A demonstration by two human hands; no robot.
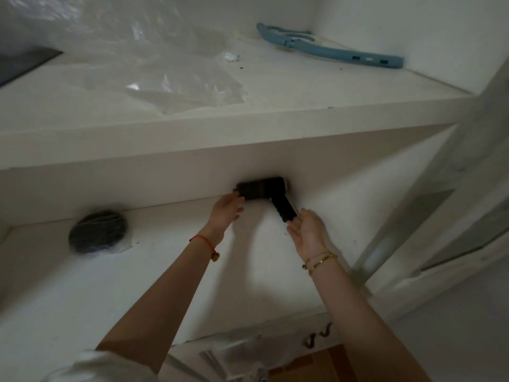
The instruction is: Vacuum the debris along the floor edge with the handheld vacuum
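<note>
Handheld vacuum (264, 193): black, at the back of the lower shelf (82, 285), its body lying against the rear wall, its handle angled down toward 5 o'clock.
My left hand (227, 209): fingers loosely spread, touching the vacuum body's left end; not closed around it.
My right hand (307, 231): palm up and wide, fingertips at the tip of the handle, gripping nothing.
Dark round object in plastic (97, 231): at 9 o'clock from the vacuum, well apart, on the same shelf.
Upper shelf (303, 106): carries crumpled clear plastic sheeting (176, 81) and, at 1 o'clock, a blue plastic tool (330, 46); small dark specks lie near it.
</note>
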